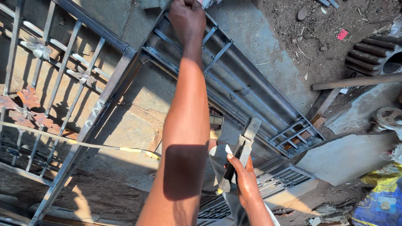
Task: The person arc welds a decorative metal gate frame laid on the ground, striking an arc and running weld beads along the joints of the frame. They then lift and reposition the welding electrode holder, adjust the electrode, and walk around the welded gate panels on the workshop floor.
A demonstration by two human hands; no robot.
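A: What has each hand got?

B: The left hand (187,19) is stretched far out, fingers curled shut over the top end of a steel frame (234,83), a long ladder-like grille of flat bars that lies slanting across the concrete floor (138,100). The right hand (245,180) sits close to the body, wrapped tight round the dark handle of an electrode holder (240,155), whose metal jaw points up toward the frame.

A: How would the frame handle?

B: Heavy and rigid by the look of it, bare steel with hard corners. The long side rails seem the best place to take hold; the thin cross bars look weaker.

A: And the holder?

B: Light, one-handed, gripped by its insulated handle. A pale cable (83,143) runs off to the left across the floor.

A: Room to move?

B: Tight. A gate (63,83) with leaf ornaments lies against the frame's left side. Past the frame's far edge lie dirt and scrap: a big gear (370,54), a bar (356,81), a concrete slab (347,157). Open floor shows mostly between gate and frame.
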